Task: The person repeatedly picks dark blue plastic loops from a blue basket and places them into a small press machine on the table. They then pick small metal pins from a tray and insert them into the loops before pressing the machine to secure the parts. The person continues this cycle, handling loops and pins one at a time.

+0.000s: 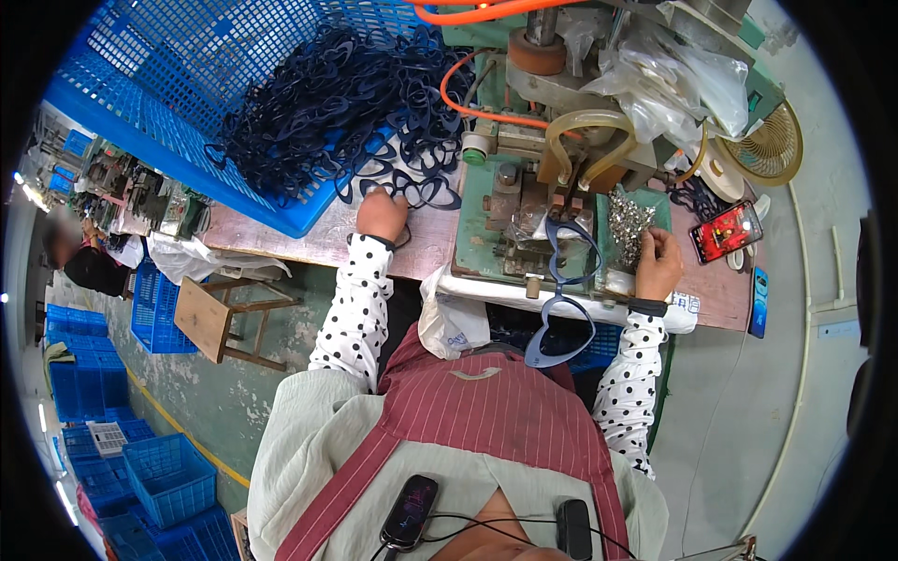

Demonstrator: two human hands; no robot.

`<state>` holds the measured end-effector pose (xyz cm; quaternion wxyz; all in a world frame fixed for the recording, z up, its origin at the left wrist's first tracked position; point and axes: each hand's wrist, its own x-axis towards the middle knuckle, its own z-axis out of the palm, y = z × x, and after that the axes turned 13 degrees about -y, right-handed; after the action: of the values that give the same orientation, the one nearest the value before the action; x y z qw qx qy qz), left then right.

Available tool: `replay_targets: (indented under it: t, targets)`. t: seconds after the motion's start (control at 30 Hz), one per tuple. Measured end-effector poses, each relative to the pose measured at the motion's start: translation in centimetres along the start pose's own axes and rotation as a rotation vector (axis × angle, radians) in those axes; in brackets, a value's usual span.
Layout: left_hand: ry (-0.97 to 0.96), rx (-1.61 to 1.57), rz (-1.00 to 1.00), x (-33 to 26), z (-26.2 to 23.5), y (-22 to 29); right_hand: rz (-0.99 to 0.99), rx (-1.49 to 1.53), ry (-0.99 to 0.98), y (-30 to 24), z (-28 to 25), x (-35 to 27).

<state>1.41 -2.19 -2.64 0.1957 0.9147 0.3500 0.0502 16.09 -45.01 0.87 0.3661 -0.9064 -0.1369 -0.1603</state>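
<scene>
At the far left, stacks of blue crates (168, 477) stand on the floor beside a small wooden stool (220, 323), and another person (79, 257) works at a distant bench. Nearer, a large blue basket (187, 103) lies tipped on the tabletop (323, 234) so that its heap of dark blue heart-shaped frames (327, 93) spills toward the person — within easy reach. The left hand (382, 213) rests at the edge of that spill, its fingers curled down onto the loose frames lying on the tabletop; whether they have closed on one I cannot tell, since the back of the hand hides them.

In the middle stands a green press machine (524, 206) with orange hoses above. A blue heart-shaped frame (561, 252) sits on its bed under the tool, with a second frame hanging from it over the tabletop's edge (probably linked to it).

To the right, the right hand (658, 264) sits beside a pile of small silver metal parts (629, 224), fingers bent and pinched at its edge — apparently on a piece, though too small to confirm. Further right lies a phone (728, 231) with a lit screen.
</scene>
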Motion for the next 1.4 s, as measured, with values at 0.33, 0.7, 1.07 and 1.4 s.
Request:
replay_targets:
  t: [0.33,0.7,1.07,1.4]
  targets:
    - [0.444,-0.22,0.927,-8.0,-8.0,10.4,-0.068,0.076,-0.022,-3.4,0.7,0.3]
    - [0.358,-0.31,1.504,-13.4,-7.1,17.3,-0.094,0.65,-0.4,-15.9,-3.9,-1.2]
    - [0.236,-0.303,1.739,-13.7,-7.6,17.0,0.097,0.872,-0.444,-17.9,-2.5,-0.5]
    - [0.151,-0.354,1.854,-13.3,-7.3,17.9,0.077,-0.02,0.003,-4.0,-2.2,1.7]
